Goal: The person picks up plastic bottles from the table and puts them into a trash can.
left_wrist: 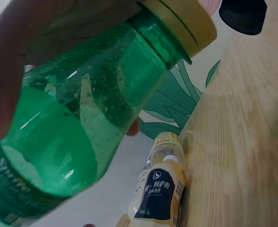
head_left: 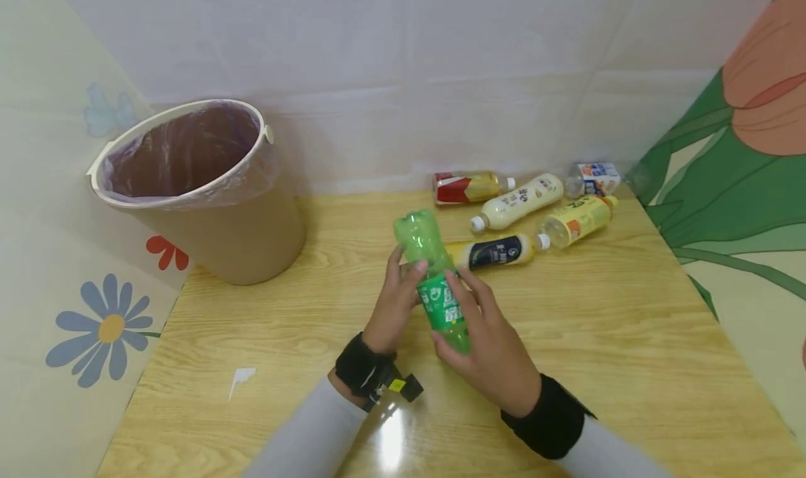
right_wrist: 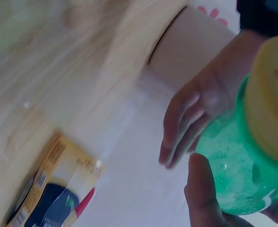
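Note:
A green plastic Sprite bottle [head_left: 420,240] is held tilted above the table, base away and yellow cap [left_wrist: 188,26] toward the wrists. My right hand [head_left: 494,348] grips it around the label and lower part in the head view, its thumb [right_wrist: 200,184] along the bottle's side in the right wrist view. Beside the bottle's left side is my left hand [head_left: 392,306], thumb at the label's upper edge and fingers loosely extended. Those fingers [right_wrist: 181,123] are not wrapped round the bottle in the right wrist view. Bubbles or droplets show inside the green plastic.
A brown bin [head_left: 252,233] with a clear liner stands at the back left. Several bottles lie at the back right, among them a dark-labelled one [head_left: 497,252], a cream one [head_left: 519,201] and a red-labelled one [head_left: 466,187]. A white scrap [head_left: 242,375] lies front left.

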A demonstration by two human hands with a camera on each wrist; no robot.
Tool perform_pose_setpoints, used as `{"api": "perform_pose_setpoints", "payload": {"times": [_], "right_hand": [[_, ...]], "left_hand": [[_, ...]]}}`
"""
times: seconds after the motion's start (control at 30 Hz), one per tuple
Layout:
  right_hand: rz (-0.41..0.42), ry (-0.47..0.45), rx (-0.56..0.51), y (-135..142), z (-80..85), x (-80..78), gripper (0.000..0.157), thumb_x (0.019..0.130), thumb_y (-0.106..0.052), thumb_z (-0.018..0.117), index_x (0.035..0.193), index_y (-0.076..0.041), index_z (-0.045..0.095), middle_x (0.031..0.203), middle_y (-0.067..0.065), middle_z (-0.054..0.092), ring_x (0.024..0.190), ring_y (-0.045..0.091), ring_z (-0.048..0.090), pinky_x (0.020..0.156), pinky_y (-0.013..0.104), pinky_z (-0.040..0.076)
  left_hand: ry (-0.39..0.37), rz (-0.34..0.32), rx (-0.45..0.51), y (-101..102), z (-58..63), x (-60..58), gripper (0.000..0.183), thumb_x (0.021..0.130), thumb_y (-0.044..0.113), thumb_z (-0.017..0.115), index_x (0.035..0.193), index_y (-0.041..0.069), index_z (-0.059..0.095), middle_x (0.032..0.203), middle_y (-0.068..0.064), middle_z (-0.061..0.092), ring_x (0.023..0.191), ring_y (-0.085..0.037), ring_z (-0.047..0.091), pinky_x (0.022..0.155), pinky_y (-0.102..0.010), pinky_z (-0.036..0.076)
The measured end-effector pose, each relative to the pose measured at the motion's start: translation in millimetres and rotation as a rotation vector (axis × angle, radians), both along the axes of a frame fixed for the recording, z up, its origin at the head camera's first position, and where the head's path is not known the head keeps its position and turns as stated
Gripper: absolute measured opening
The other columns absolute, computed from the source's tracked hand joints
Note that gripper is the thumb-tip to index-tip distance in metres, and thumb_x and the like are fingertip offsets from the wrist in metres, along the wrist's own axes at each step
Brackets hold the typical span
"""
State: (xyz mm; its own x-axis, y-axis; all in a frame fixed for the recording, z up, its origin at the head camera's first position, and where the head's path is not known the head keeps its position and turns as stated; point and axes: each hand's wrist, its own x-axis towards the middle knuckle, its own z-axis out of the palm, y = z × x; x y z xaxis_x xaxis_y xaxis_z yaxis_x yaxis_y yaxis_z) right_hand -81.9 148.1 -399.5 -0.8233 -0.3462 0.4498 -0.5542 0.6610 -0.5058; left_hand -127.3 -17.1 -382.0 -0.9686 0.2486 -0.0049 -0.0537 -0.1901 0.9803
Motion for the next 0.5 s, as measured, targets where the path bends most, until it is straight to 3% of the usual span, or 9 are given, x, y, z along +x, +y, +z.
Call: {"api": "perform_pose_setpoints", "payload": {"times": [0.3, 0.5], "right_hand": [[0.029, -0.010, 0.008, -10.0, -2.6, 3.2, 0.087, 0.080, -0.030, 0.068, 0.150, -0.013, 0.018, 0.146, 0.015, 0.023, 0.112, 0.024, 0.046, 0.077, 0.036, 0.053], [0.035, -0.002, 0.033, -8.8, -3.0, -0.8, 0.087, 0.081, -0.033, 0.067, 0.150, -0.013, 0.017, 0.146, 0.015, 0.022, 0.115, 0.026, 0.045, 0.079, 0.038, 0.053]], "left_hand": [[0.050, 0.048, 0.104, -3.3, -0.2, 2.5, 0.054, 0.098, 0.026, 0.050, 0.143, 0.011, 0.025, 0.125, -0.010, 0.054, 0.110, -0.025, 0.052, 0.095, -0.043, 0.040], [0.055, 0.068, 0.114, -6.9, -8.0, -5.5, 0.054, 0.097, 0.026, 0.053, 0.141, 0.011, 0.027, 0.125, -0.010, 0.054, 0.108, -0.026, 0.054, 0.094, -0.043, 0.042]]}}
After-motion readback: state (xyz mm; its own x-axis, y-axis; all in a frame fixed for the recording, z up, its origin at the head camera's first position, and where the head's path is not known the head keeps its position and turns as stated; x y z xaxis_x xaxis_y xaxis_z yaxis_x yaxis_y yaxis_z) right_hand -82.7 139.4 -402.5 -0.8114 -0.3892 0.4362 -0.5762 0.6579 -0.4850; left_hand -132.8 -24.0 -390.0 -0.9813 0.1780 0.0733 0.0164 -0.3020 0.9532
